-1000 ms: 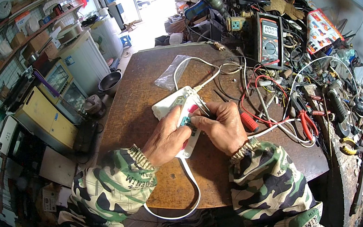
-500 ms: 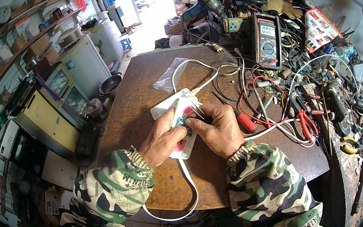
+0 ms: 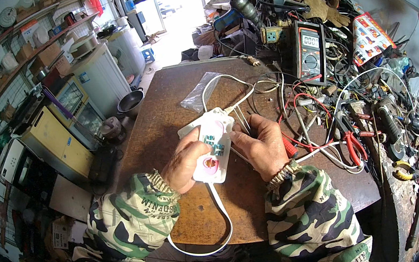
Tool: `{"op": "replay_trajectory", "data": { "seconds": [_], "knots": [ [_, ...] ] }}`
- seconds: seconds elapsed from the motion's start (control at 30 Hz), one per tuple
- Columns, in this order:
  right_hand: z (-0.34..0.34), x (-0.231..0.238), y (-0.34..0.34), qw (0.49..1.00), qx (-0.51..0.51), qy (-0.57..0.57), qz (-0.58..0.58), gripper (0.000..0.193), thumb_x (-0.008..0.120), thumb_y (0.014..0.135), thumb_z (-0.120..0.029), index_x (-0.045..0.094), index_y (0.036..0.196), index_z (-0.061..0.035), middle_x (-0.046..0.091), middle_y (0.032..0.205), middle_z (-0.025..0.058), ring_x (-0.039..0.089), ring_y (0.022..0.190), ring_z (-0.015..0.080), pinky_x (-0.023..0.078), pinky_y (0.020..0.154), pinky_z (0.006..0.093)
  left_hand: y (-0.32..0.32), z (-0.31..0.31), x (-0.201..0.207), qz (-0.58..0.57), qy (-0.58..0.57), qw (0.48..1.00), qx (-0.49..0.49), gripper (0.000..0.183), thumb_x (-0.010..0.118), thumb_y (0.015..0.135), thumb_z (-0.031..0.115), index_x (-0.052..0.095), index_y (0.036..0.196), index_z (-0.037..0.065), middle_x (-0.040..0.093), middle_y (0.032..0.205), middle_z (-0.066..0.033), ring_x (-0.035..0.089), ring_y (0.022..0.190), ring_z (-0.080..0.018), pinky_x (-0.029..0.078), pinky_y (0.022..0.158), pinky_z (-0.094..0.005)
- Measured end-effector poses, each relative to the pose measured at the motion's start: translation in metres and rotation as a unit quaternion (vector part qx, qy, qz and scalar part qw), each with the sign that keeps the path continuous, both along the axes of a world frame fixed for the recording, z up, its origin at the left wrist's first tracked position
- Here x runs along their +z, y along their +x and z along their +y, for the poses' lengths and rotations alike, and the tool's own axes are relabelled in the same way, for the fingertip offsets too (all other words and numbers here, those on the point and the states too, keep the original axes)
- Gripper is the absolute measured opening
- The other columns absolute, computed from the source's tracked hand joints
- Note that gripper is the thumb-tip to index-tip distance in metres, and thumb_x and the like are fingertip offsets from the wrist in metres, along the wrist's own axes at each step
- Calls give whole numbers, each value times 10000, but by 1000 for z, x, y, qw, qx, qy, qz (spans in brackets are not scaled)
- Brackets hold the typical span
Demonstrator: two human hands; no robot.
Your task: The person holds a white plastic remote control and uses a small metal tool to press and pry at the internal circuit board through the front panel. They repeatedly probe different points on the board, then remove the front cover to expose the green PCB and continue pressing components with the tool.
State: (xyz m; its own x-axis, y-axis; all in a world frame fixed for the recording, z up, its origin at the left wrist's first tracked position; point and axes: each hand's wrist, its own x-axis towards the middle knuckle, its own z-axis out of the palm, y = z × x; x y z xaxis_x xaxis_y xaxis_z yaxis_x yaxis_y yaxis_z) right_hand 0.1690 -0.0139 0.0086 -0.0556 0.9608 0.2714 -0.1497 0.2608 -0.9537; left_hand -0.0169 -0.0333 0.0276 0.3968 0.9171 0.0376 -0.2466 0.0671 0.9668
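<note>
My left hand (image 3: pixel 185 159) is closed on the left edge of a flat white plastic case (image 3: pixel 218 175), thumb on top. Its face carries pink round areas and green marks; its exact kind is unclear. A white cord (image 3: pixel 218 205) leaves its near end and loops over the table edge, and another white cord (image 3: pixel 241 94) runs from its far end. Thin pale metal prongs, looking like tweezers (image 3: pixel 242 118), stick up from my right hand (image 3: pixel 263 144), whose fingers are pinched together just right of the case. The rest of the tweezers is hidden by the fingers.
A clear plastic bag (image 3: pixel 198 93) lies on the wooden table (image 3: pixel 160 92) beyond the case. At right are a multimeter (image 3: pixel 310 53) with red and black leads, a red-handled probe (image 3: pixel 290 148), red-handled pliers (image 3: pixel 355 147) and heaped cables and tools.
My right hand has drawn back rightward from the case with the tweezers, baring more of its face. The case now lies flatter in my left hand.
</note>
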Motion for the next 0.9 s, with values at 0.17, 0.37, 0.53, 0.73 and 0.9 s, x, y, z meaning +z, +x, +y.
{"op": "replay_trajectory", "data": {
  "seconds": [0.17, 0.37, 0.53, 0.73, 0.9],
  "knots": [
    [-1, 4, 7, 999, -5, -43, -29, 139, 698, 875, -94, 675, 871, 43, 662, 733, 37, 577, 683, 92, 482, 628, 278, 5, 14, -15, -95, 3, 995, -20, 477, 431, 986, 281, 458, 1380, 14, 631, 1215, -108, 644, 1063, -179, 536, 922, -348],
    [-9, 17, 4, 990, 37, -15, -135, 331, 794, 832, -283, 684, 844, 29, 648, 691, 41, 559, 642, 103, 444, 567, 311, -6, 12, -13, -114, 35, 992, 51, 525, 388, 1017, 376, 474, 1378, 3, 633, 1247, -128, 644, 1070, -210, 531, 934, -372],
    [-9, 7, 3, 985, 113, -31, -125, 385, 838, 813, -317, 694, 934, 19, 667, 740, 39, 580, 634, 117, 457, 565, 301, 0, 12, -6, -154, 44, 986, 56, 568, 372, 1014, 376, 426, 1420, -18, 587, 1334, -167, 617, 1143, -258, 503, 995, -410],
    [-13, 15, 5, 975, 196, -96, -43, 275, 805, 847, -200, 694, 974, 17, 671, 752, 28, 568, 594, 77, 429, 509, 248, 3, 8, 2, -170, 40, 984, 39, 575, 413, 994, 340, 384, 1449, -11, 531, 1406, -195, 539, 1281, -305, 446, 1079, -466],
    [-7, 21, 16, 992, 90, -80, 45, 127, 705, 884, -73, 702, 961, 28, 710, 820, 58, 618, 665, 91, 482, 605, 251, -4, 10, 0, -213, 18, 974, 78, 482, 535, 967, 331, 522, 1318, 1, 620, 1288, -180, 600, 1208, -288, 458, 1065, -467]
  ]
}}
